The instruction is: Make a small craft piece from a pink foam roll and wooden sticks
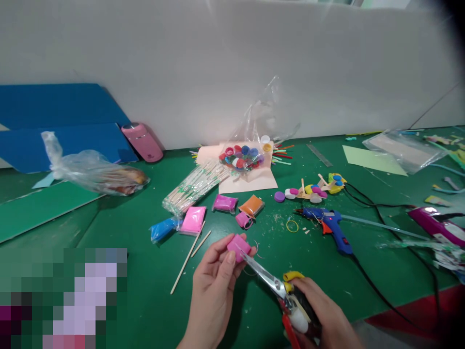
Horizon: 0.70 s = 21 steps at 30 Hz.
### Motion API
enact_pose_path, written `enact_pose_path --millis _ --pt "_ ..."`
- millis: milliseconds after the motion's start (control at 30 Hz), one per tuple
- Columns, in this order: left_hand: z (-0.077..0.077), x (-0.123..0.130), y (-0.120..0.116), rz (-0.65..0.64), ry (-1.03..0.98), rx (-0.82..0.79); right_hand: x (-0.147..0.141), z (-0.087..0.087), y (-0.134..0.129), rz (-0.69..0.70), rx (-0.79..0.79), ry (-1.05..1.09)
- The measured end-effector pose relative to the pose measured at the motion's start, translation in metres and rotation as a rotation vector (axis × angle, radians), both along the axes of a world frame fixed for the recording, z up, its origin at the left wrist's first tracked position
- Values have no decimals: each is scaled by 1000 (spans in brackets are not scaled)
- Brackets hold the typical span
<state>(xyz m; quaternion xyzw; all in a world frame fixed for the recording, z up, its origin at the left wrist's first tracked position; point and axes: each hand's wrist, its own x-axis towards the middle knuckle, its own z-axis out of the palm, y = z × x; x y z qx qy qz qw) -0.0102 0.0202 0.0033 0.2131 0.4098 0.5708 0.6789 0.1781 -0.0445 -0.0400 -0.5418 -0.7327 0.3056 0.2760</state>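
Between the thumb and fingers of my left hand [218,276] is a small pink block [239,246]. My right hand [319,310] is closed around the handles of a pair of scissors [271,281], yellow, black and red at the grip. The blade tips touch the pink block near my left thumb. Just beyond lie a pink ring-shaped piece [244,219], an orange packet [251,207], a magenta packet [224,203], a pink packet [193,219] and a blue packet [162,230]. Two thin sticks [185,264] lie left of my left hand.
A blue glue gun [327,220] with a black cord lies at the right, near small bottle-cap models [314,191]. Behind are wrapped sticks [196,186], a bag of colored caps [243,157] and a pink bottle [142,141]. A purple device [438,225] sits far right.
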Motion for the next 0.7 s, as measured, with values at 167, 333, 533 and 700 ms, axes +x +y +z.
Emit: enact_pose_path --millis 167,333,533,700 --pt "-4 1 -1 13 5 18 0 -2 -1 -26 -39 -52" --pt "-4 3 -2 29 18 24 3 -3 0 10 29 -84" --pt "-5 4 -2 25 25 15 4 -3 0 3 45 -130" --pt "-4 4 -1 37 12 -10 2 -6 0 2 13 -132"
